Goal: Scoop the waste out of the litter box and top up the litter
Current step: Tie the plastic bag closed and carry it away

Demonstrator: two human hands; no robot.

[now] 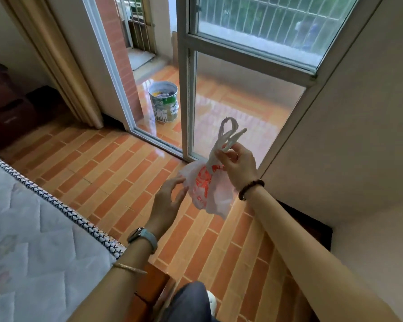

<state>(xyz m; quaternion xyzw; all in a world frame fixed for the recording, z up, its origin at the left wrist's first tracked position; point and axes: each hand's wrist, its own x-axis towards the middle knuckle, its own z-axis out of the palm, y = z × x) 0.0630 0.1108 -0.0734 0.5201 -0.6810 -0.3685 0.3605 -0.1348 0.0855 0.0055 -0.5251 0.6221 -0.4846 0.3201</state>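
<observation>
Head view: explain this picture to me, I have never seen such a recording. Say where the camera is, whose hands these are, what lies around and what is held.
There is no machine here. The single picture comes from a wide-angle camera worn on a person's head, looking forward and down, so both arms reach in from below. The right hand pinches the twisted handles of a white plastic bag with red print. The left hand, fingers relaxed, touches the bag's side. Below is a tiled floor, with a mattress at the left. Past the open sliding door a printed tin stands on the balcony. No litter box shows.
</observation>
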